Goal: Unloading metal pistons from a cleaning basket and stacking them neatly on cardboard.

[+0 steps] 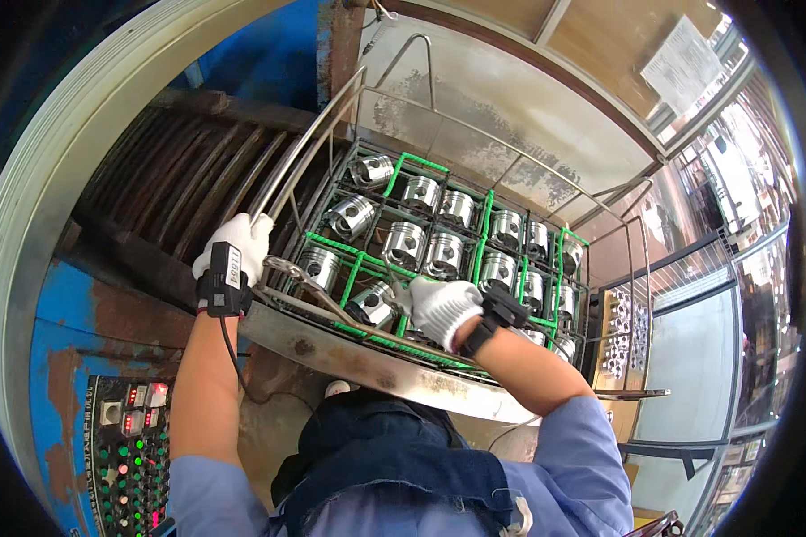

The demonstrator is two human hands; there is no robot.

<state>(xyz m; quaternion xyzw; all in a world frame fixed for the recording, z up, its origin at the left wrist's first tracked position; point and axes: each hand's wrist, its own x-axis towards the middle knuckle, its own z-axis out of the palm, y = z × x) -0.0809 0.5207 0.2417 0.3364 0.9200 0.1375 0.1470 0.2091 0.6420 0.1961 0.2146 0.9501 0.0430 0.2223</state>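
Note:
In front of me is a wire basket (546, 163) with green-wrapped dividers, holding several shiny metal pistons (405, 243) in separate compartments. My left hand (235, 246), in a white knitted glove, is closed around the basket's wire rail at its left end. My right hand (443, 309), also gloved, reaches down over the near row, its fingers curled beside a tilted piston (374, 304). What those fingertips grip is hidden by the glove. Both wrists carry a black strapped device (224, 279).
Dark rollers (192, 179) extend to the left of the basket. A metal ledge (367, 353) runs along its near side. A control panel (127, 447) with lit buttons stands at lower left. Small parts stand on a board (622, 331) at right.

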